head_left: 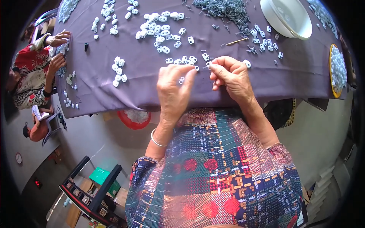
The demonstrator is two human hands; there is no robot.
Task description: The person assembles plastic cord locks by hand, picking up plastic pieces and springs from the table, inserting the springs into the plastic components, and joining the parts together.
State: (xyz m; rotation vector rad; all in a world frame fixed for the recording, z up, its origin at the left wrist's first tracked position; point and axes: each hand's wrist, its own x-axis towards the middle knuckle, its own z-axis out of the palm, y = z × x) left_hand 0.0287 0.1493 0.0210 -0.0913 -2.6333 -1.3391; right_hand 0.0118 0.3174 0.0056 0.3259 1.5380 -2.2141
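Note:
My left hand (173, 87) is raised over the near edge of the table, thumb and forefinger curved toward each other. At their tips shows a small white plastic piece with holes (196, 68). Facing it, my right hand (236, 79) pinches thumb and forefinger together on something tiny; a thin grey bit and a speck of white show there, too small to tell apart. Between and behind the hands lie several loose two-holed white pieces (184, 59), with another white piece (205, 56) just beyond the right fingertips. One more (247, 64) lies beside my right knuckles.
A heap of small grey screws (228, 11), a wooden-looking stick (236, 41) and white pieces (154, 28) cover the far tablecloth (144, 76). A white basin (287, 19) and yellow-rimmed basket (332, 87) stand right. Another person's hands (57, 62) work at the left edge.

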